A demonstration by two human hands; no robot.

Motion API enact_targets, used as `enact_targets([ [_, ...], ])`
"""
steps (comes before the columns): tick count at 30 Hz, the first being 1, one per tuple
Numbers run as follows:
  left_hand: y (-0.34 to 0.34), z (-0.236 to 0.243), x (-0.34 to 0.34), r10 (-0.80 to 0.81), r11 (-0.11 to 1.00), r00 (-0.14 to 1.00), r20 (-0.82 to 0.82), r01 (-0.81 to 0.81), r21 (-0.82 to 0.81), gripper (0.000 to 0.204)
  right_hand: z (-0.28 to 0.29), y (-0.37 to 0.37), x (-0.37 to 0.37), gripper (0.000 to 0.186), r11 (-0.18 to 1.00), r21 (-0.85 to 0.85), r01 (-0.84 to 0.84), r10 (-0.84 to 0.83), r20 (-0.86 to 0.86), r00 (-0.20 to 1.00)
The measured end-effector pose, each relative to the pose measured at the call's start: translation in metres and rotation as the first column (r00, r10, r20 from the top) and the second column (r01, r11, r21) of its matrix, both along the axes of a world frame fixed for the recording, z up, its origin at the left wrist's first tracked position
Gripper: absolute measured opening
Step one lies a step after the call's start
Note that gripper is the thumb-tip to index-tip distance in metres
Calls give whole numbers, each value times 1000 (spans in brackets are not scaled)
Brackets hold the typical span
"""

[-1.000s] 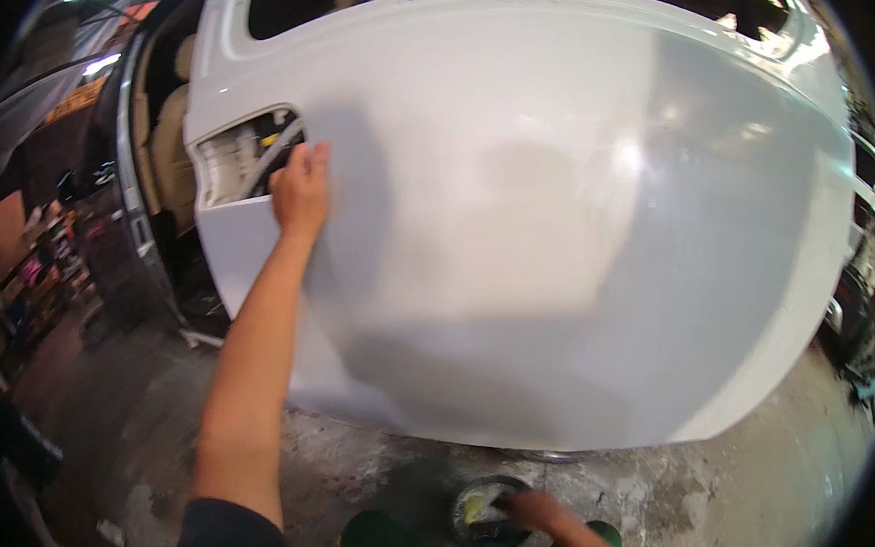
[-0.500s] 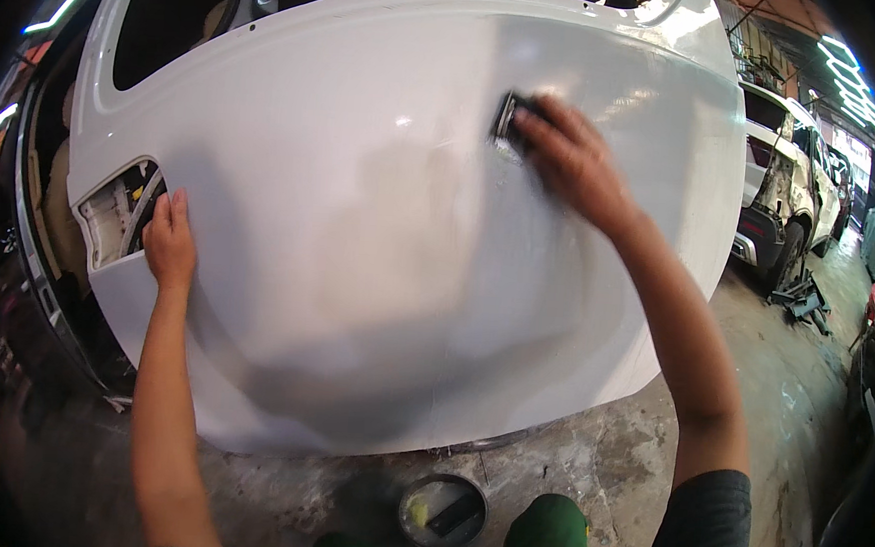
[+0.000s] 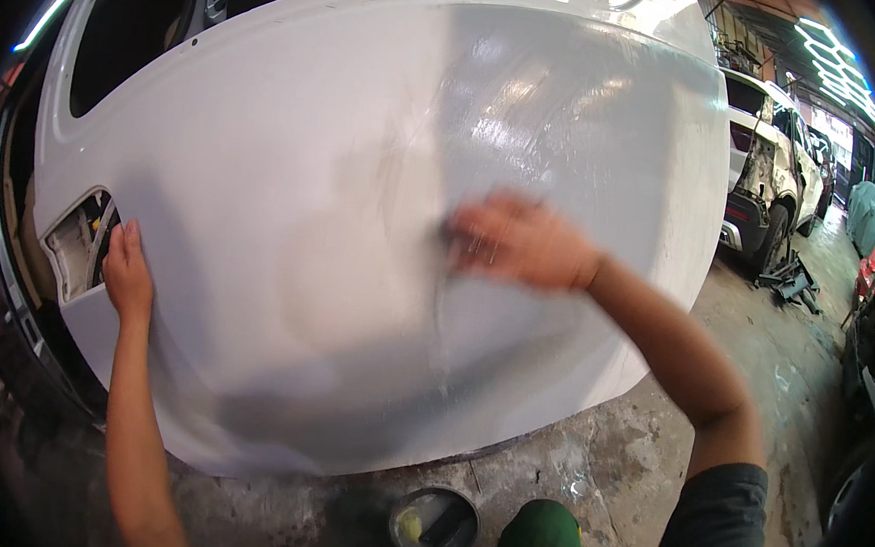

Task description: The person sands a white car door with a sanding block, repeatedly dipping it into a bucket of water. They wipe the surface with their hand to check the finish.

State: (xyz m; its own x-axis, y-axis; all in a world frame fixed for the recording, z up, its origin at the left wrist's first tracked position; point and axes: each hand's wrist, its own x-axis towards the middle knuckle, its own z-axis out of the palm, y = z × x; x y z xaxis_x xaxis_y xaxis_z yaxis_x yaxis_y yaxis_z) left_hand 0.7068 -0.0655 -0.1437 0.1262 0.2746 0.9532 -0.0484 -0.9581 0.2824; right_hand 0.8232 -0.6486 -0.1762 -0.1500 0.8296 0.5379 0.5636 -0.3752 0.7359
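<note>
A white vehicle body panel (image 3: 244, 161) with a broad grey patch (image 3: 608, 113) fills the middle of the view. Water glistens on that patch, and thin runs trail down from it. My right hand (image 3: 525, 241), blurred by motion, is closed round a dark sanding block (image 3: 448, 236) against the panel, at the grey patch's left border; most of the block is hidden by the fingers. Over at the left, my left hand (image 3: 129, 270) rests with fingers stretched out on the edge of a squarish opening (image 3: 79, 242) in the panel.
Below the panel a round black tub (image 3: 394, 534) stands on the concrete floor, holding a yellowish piece and a dark block. My green-clad knee (image 3: 541, 541) is beside it. At right are a partly stripped white car (image 3: 775, 164), dark loose parts (image 3: 790, 283) and a blue-green covered shape (image 3: 872, 215).
My right hand has moved down and slightly left across the panel with the sanding block. My left hand stays at the opening's edge. The whole view has shifted a little.
</note>
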Motion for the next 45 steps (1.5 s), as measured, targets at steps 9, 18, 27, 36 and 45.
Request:
enact_targets([
  [9, 25, -6, 0, 50, 998, 999, -6, -50, -30, 57, 10, 33, 5, 44, 993, 121, -6, 1, 41, 999],
  [18, 4, -9, 37, -32, 997, 999, -27, 30, -65, 60, 126, -85, 43, 45, 592, 806, -1, -76, 58, 995],
  [27, 20, -9, 31, -85, 995, 996, 35, 87, -58, 58, 136, -97, 38, 38, 667, 745, 18, 8, -32, 999],
  [36, 31, 4, -6, -51, 998, 999, 5, 51, -24, 55, 85, 5, 17, 40, 975, 220, -36, 10, 119, 993],
  [45, 20, -3, -3, 10, 1000, 1000, 19, -11, 4, 56, 87, 36, 30, 50, 913, 408, 8, -58, 112, 992],
])
